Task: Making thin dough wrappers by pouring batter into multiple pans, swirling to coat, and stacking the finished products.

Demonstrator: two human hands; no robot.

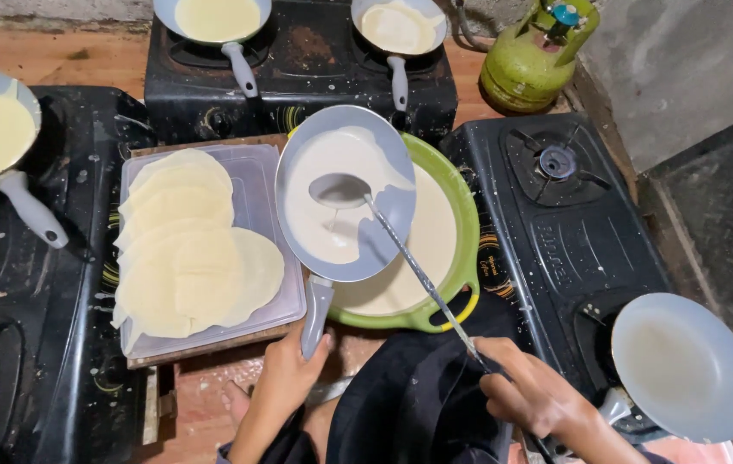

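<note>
1. head view: the left hand (285, 378) has its grip clamped on the grey handle of a small frying pan (345, 193), held tilted above a green bowl of batter (461, 232).
2. the right hand (534, 395) has its grip closed on a ladle (340, 191), whose cup sits up and left of that hand, inside the pan, with pale batter pooled around it.
3. left of the left grip, a clear tray of thin crepes (190, 253) lies on a wooden board.
4. just right of the right grip, an empty pan (684, 365) rests on a black stove (568, 236).
</note>
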